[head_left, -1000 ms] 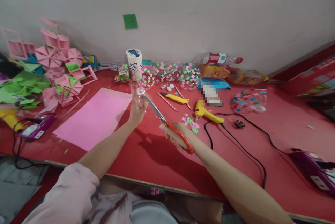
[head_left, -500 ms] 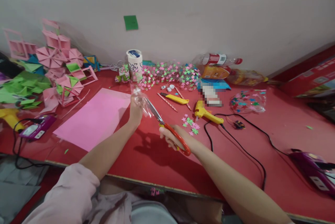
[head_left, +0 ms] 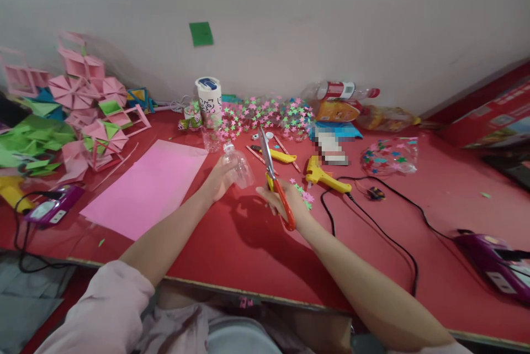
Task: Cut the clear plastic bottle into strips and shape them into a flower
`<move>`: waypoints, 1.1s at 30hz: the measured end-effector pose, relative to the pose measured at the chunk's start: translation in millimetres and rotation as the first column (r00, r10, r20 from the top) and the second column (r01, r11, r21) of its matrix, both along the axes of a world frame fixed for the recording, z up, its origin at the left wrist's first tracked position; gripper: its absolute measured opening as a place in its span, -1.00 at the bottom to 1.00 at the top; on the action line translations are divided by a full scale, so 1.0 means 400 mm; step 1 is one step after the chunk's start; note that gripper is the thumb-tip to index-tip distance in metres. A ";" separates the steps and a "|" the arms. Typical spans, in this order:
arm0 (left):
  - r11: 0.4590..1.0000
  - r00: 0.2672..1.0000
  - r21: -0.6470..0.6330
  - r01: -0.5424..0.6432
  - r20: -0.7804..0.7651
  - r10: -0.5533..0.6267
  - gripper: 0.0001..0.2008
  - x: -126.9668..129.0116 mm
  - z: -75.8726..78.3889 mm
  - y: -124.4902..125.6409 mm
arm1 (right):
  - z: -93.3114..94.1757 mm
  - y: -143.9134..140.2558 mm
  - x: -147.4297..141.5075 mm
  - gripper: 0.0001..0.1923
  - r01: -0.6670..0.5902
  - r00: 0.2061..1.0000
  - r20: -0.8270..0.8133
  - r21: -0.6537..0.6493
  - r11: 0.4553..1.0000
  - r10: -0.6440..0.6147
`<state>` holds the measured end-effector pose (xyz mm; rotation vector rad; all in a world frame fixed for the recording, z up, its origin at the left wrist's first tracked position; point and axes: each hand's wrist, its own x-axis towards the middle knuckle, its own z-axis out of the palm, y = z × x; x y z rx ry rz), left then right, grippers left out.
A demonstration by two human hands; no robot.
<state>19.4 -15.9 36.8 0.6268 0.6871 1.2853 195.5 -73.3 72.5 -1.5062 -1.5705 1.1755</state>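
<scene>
My left hand (head_left: 220, 176) is wrapped round a clear plastic bottle top (head_left: 240, 170), its white neck pointing up and its wide cut end toward the right. In my right hand (head_left: 285, 199) is a pair of scissors (head_left: 269, 160) with red-orange and yellow handles, the blades pointing up and away from me. The blades look close together and stand apart from the plastic, to its right. Pink paper sheets (head_left: 144, 188) lie left of my left hand. Small pink and green paper stars (head_left: 307, 197) lie just beyond my right hand.
A yellow glue gun (head_left: 327, 178) with a black cord lies at right, near a yellow cutter knife (head_left: 281, 155). Star-decorated clear plastic (head_left: 265, 114), a white canister (head_left: 209, 102) and bottles (head_left: 337, 91) stand or lie along the partition. Folded paper models (head_left: 91, 105) crowd the left.
The scissors have moved right and swung more upright, away from the plastic. The bottle top in my left hand has turned and shifted right, so its shape shows more clearly.
</scene>
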 end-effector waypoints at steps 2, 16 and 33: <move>1.000 0.999 0.005 0.028 -0.030 -0.028 -0.66 0.007 0.001 -0.006 | -0.009 0.003 0.001 -0.48 0.004 0.999 0.041 0.011 1.000 -0.004; 0.974 0.969 -0.042 0.221 -0.106 -0.224 -0.65 0.016 -0.005 -0.012 | -0.031 0.021 0.013 -0.52 0.053 0.983 0.160 0.210 0.976 -0.088; 0.989 0.983 -0.127 0.071 -0.162 -0.091 -0.75 0.024 -0.001 -0.020 | -0.018 -0.001 -0.004 -0.66 -0.135 0.936 0.343 0.158 0.978 0.074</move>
